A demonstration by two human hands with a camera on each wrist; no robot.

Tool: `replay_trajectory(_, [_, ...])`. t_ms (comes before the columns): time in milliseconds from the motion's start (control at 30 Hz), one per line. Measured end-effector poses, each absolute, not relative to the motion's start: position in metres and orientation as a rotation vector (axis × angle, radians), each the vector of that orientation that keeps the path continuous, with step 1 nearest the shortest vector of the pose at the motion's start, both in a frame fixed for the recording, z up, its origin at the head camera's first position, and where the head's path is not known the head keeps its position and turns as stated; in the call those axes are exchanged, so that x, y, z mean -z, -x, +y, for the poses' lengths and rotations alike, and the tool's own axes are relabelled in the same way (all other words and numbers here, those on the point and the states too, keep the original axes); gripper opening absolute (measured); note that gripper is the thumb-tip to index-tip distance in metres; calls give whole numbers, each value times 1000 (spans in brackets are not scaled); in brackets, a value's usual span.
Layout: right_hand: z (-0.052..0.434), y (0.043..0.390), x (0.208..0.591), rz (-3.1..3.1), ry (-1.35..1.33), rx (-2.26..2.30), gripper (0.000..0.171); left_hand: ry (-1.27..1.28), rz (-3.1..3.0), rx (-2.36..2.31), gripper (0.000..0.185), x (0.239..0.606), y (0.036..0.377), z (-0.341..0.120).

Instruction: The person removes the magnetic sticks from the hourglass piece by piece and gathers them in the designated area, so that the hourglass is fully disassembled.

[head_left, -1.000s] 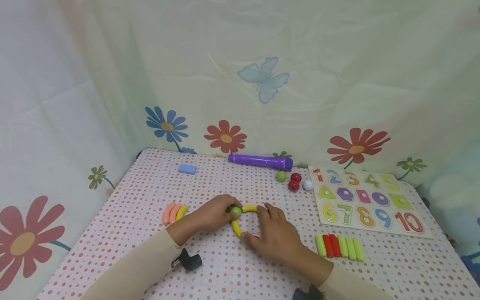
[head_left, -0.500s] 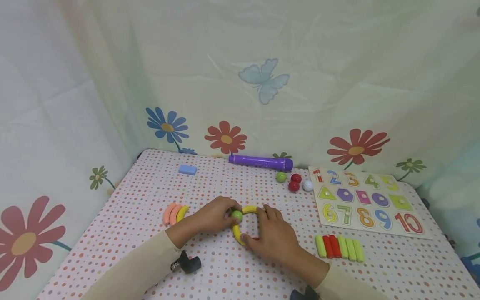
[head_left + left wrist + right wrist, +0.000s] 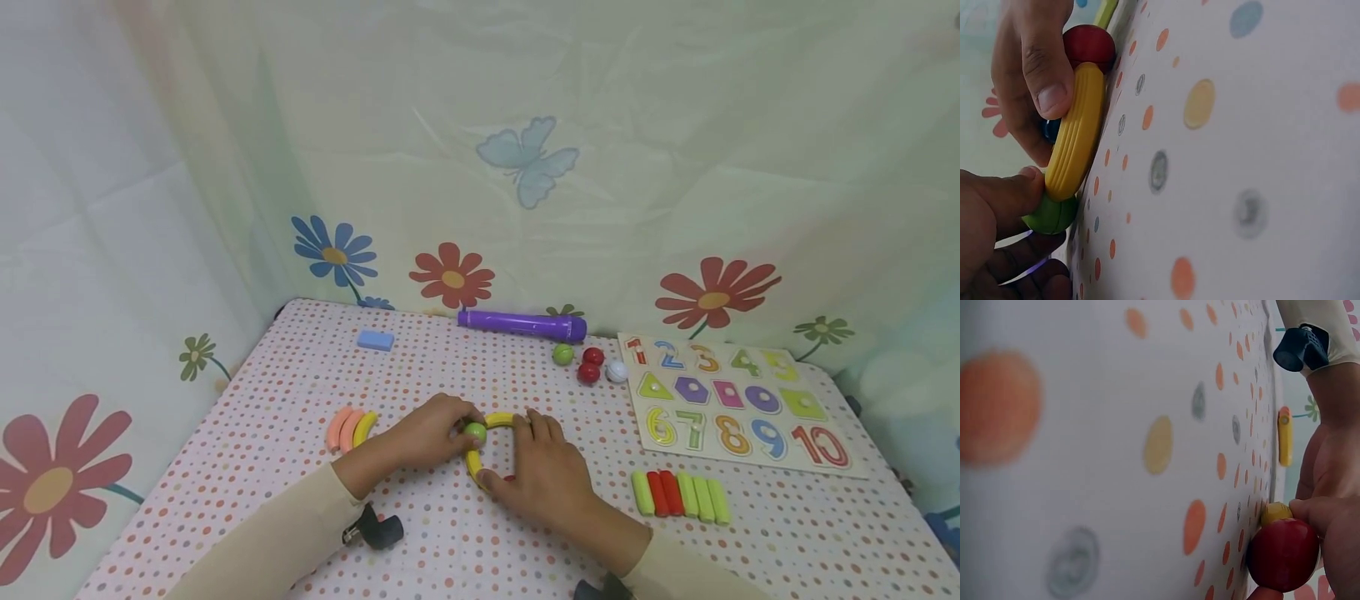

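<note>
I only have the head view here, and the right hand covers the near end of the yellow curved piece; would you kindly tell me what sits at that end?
Observer: A red ball sits against that end of the yellow curved piece; the left wrist view shows them touching.
Operator: Thank you. Is the right hand touching that ball?
Observer: Yes, the right hand holds it with its fingertips, as the right wrist view shows.
Operator: And the other end?
Observer: In the left wrist view, the green ball meets the piece's other end, with the thumb of the left hand pressed on that joint.
</note>
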State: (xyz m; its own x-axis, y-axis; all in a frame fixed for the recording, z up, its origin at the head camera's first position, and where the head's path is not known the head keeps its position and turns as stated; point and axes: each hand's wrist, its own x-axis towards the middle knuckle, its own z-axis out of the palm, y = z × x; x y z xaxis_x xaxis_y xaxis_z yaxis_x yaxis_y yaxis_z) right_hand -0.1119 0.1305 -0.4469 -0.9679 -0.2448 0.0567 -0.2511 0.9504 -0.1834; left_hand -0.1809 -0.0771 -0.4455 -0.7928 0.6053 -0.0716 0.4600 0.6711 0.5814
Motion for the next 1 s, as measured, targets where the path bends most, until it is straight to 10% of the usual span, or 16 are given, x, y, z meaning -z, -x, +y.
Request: replay_trajectory(1000, [164,105,432,-3253,-319,-617,119,-609,2750,-984,36,428,221,-76])
